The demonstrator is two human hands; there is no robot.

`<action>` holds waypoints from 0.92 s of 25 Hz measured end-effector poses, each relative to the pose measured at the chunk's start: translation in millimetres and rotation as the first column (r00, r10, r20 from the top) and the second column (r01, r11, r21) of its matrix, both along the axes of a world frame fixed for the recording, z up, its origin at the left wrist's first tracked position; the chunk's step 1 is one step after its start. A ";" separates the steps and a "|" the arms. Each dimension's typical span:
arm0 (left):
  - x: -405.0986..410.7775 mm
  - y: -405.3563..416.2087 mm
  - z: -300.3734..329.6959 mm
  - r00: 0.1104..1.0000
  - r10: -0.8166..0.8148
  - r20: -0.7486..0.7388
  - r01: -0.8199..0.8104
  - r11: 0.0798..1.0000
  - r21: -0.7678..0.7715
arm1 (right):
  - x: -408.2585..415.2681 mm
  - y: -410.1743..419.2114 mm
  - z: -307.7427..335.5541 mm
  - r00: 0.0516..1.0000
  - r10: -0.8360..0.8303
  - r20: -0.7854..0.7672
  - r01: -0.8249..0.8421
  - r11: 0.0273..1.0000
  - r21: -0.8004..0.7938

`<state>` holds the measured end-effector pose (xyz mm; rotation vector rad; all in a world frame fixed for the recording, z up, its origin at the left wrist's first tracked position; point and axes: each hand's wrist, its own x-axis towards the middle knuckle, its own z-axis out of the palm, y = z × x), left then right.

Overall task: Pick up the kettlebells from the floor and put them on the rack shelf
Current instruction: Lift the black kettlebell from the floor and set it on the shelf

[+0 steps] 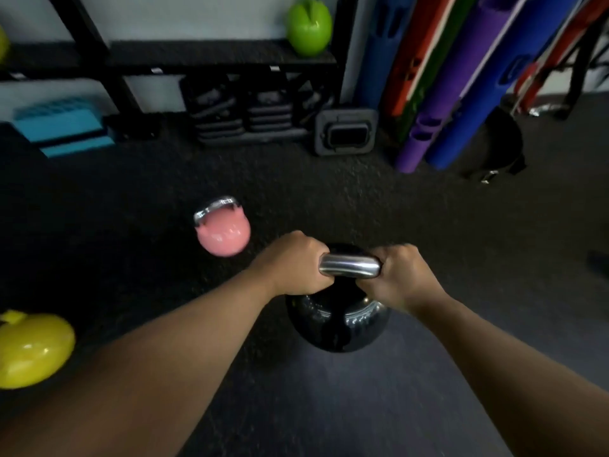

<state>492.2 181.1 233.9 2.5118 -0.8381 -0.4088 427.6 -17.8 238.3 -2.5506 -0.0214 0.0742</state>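
A: Item one?

B: Black kettlebell [337, 319], glossy body, polished steel handle [349, 266]. Located low in the centre of the view, over the dark rubber floor [329, 192]. Whether its base touches the floor cannot be told.

A: Hands on it?

B: Both. Left hand [293, 263] wrapped around the left end of the handle, fingers curled tight over the bar. Right hand [400, 275] wrapped around the right end, fingers likewise closed on the bar. A bare stretch of steel shows between the two fists. Both forearms bare.

A: Other kettlebells?

B: Three. Pink kettlebell [222, 230], steel handle, standing on the floor just left of and beyond the left hand, apart from it. Yellow kettlebell [31, 349], at the left edge on the floor, partly cut off. Green kettlebell [309, 26], standing on the rack shelf [214, 56] at its right end.

A: The rack?

B: Black frame, against a pale wall; shelf surface dark and mostly bare left of the green item. Beneath it, stacked dark weight plates [250, 110], blurred.

A: Remainder?

B: Blue step platform [62, 127] at left on the floor. Upright foam tubes [461, 94] at right, blue, purple, red and green, leaning together. Grey block with a dark rectangular recess [346, 131] beside them.
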 end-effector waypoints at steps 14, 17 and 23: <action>348.4 63.7 44.5 0.949 0.111 0.294 -0.141 0.986 0.085 | 381.5 60.2 28.4 0.973 0.136 0.186 -0.143 0.989 0.027; 430.4 76.9 53.4 0.939 0.160 0.306 -0.188 0.980 0.066 | 469.2 72.9 41.3 0.963 0.152 0.221 -0.154 0.988 -0.009; 593.2 112.8 56.0 0.922 0.226 0.313 -0.251 0.967 0.041 | 640.8 109.7 54.8 0.953 0.206 0.221 -0.215 0.977 0.017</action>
